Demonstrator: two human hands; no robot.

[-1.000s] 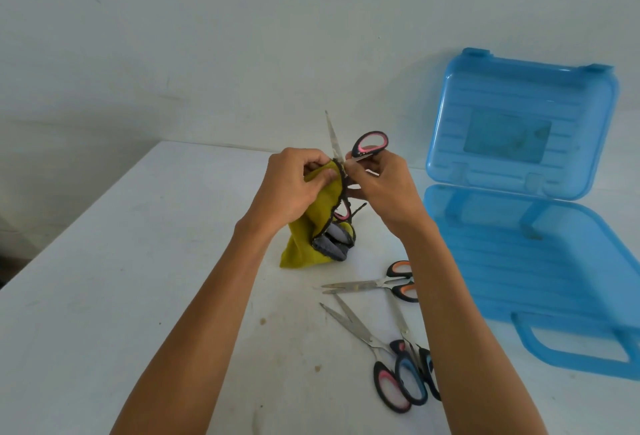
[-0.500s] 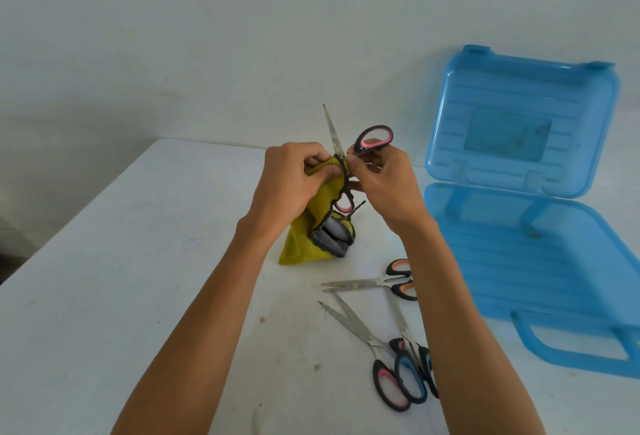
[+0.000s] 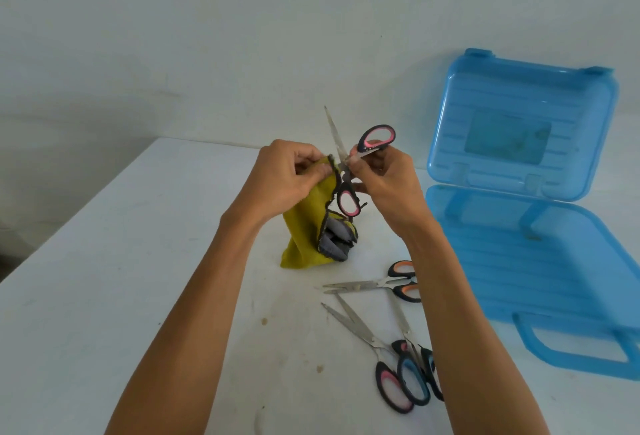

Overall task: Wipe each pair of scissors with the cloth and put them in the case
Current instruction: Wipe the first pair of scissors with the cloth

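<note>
"Pink-handled scissors (image 3: 348,202): position?"
"Above the counter (image 3: 104,278), blades spread. The right hand (image 3: 384,178) grips them near the pivot. The lower loop is now clear of the yellow cloth (image 3: 304,226), which the left hand (image 3: 287,175) pinches at the blade."
"Meaning?"
"Wiping unfinished; the blue case (image 3: 519,244) lies open, no scissors inside."

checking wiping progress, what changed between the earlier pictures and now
The pink-handled steel scissors in the right hand rose slightly, their lower loop showing more beside the yellow-green cloth pinched by the left hand. Both grips, the three other scissors on the white table and the open blue plastic case stayed put.
</note>
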